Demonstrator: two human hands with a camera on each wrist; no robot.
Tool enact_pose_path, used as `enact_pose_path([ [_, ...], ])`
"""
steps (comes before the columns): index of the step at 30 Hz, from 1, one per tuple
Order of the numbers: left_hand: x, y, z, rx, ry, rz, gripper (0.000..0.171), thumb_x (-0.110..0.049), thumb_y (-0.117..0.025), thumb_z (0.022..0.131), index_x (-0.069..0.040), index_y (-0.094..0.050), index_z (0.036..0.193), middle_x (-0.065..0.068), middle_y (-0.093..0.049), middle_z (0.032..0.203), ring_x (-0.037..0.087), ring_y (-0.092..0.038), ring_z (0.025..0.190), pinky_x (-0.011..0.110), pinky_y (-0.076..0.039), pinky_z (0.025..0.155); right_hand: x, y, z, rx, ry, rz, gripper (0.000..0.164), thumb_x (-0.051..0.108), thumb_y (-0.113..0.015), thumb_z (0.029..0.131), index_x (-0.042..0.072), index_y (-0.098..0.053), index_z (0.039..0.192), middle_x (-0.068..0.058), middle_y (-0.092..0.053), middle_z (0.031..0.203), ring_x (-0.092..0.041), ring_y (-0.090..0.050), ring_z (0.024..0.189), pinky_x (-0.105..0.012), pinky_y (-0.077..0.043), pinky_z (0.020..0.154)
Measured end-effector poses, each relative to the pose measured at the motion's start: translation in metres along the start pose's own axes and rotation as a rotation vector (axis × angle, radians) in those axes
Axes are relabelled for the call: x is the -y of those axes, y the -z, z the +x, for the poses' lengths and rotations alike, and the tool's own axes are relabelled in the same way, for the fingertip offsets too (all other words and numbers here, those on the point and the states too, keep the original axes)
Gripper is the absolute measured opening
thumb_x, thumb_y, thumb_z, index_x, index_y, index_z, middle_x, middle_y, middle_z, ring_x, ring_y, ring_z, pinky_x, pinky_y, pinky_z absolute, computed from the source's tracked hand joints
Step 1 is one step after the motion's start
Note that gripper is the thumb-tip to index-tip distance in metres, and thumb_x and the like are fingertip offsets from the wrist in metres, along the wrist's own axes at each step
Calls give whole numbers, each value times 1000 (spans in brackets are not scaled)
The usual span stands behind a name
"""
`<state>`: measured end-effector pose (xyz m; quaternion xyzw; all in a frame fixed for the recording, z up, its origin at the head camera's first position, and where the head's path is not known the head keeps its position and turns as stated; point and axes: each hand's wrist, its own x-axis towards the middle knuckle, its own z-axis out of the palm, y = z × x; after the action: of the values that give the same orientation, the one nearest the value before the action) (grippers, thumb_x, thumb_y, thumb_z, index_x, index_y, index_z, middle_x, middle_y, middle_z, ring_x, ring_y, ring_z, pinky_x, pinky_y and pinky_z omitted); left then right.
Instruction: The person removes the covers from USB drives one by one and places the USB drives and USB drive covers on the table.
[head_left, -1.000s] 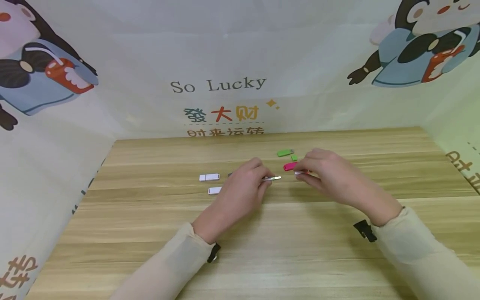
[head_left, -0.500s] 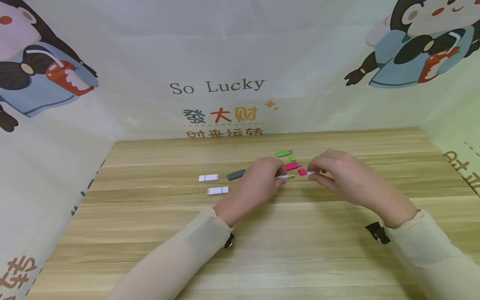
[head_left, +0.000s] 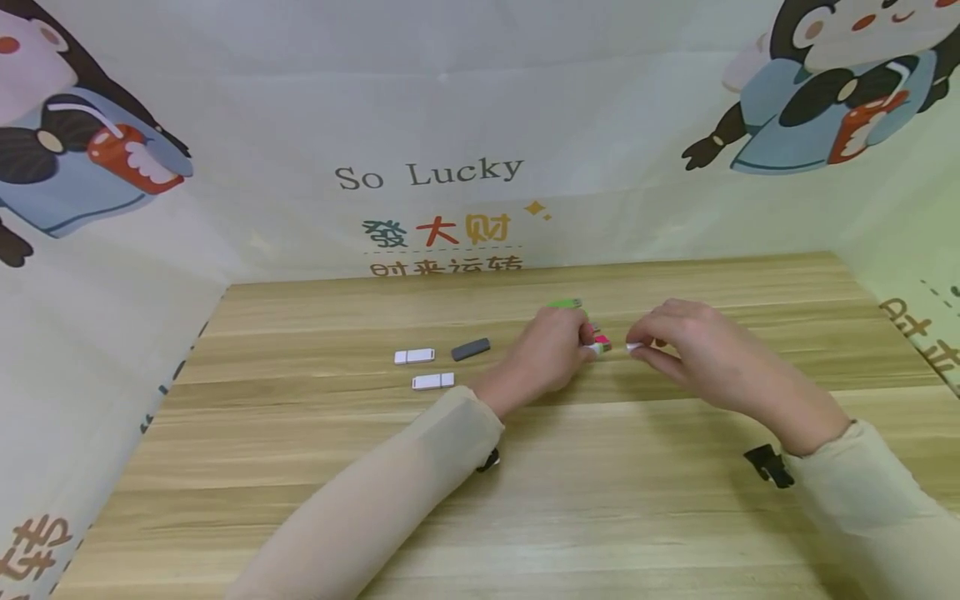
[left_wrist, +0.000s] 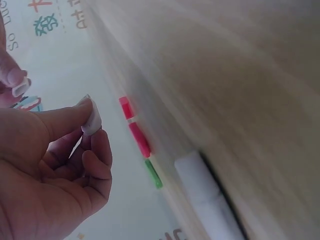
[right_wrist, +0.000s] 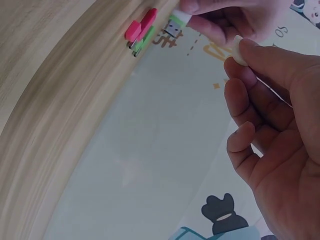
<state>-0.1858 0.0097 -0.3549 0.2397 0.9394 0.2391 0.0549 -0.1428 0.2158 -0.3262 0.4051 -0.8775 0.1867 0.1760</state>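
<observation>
My left hand point(head_left: 546, 350) pinches a white USB stick point(left_wrist: 93, 120) between thumb and fingers. Its bare metal plug point(right_wrist: 173, 27) points toward my other hand. Just to the right, my right hand point(head_left: 693, 350) pinches a small white cap point(right_wrist: 239, 54), apart from the stick. Behind the left hand lie a pink USB stick point(left_wrist: 139, 139) and a pink cap point(head_left: 603, 340). A green USB stick point(head_left: 565, 303) is farther back, partly covered by the left hand in the head view.
To the left, two white USB sticks point(head_left: 414, 357) point(head_left: 433, 382) lie on the wooden table point(head_left: 322, 467), with a dark grey USB stick point(head_left: 470, 349) beside them. A printed cloth wall point(head_left: 285, 158) stands along the table's back and sides.
Both hands have shifted right, still holding stick and cap apart. The left hand has uncovered the dark grey stick and now hides most of the pink one.
</observation>
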Motion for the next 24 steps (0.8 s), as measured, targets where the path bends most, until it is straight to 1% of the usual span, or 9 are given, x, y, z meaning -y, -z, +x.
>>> enact_pose_path([
  [4, 0, -6, 8, 17, 9, -26, 12, -19, -74, 91, -14, -65, 84, -7, -61, 83, 10, -57, 78, 18, -45, 65, -1, 2, -2, 3, -7, -6, 14, 6, -78, 82, 12, -73, 93, 4, -68, 89, -11, -62, 79, -30, -52, 66],
  [9, 0, -13, 14, 36, 16, -17, 16, -20, -76, 89, -15, -64, 80, -6, -62, 82, 9, -57, 76, 18, -46, 63, -2, 4, -5, 20, -24, -10, 13, 6, -78, 83, 11, -73, 93, 5, -68, 90, -12, -62, 79, -29, -52, 66],
  [11, 0, -13, 16, 52, 26, -3, 17, -21, -76, 88, -16, -64, 78, -8, -61, 81, 8, -57, 75, 18, -45, 62, -2, 4, -5, 26, -30, -11, 13, 7, -78, 83, 11, -73, 93, 5, -68, 90, -12, -62, 79, -29, -52, 66],
  [16, -2, -16, 18, 92, 23, 33, 17, -22, -76, 88, -16, -65, 78, -9, -62, 82, 7, -57, 74, 16, -45, 62, -2, 4, -5, 29, -33, -15, 13, 7, -79, 82, 11, -73, 93, 5, -68, 89, -11, -61, 78, -29, -51, 65],
  [21, -4, -17, 19, 110, 31, 38, 16, -21, -76, 89, -15, -65, 79, -8, -62, 81, 7, -58, 73, 16, -46, 63, -3, 4, -6, 39, -43, -22, 13, 8, -79, 83, 12, -73, 93, 5, -67, 88, -10, -61, 78, -29, -51, 65],
  [24, -5, -17, 19, 115, 32, 72, 18, -23, -75, 90, -15, -65, 76, -8, -62, 76, 7, -56, 69, 18, -45, 61, -3, 4, -6, 48, -55, -24, 12, 9, -79, 83, 12, -73, 93, 5, -67, 88, -10, -61, 78, -29, -51, 65],
])
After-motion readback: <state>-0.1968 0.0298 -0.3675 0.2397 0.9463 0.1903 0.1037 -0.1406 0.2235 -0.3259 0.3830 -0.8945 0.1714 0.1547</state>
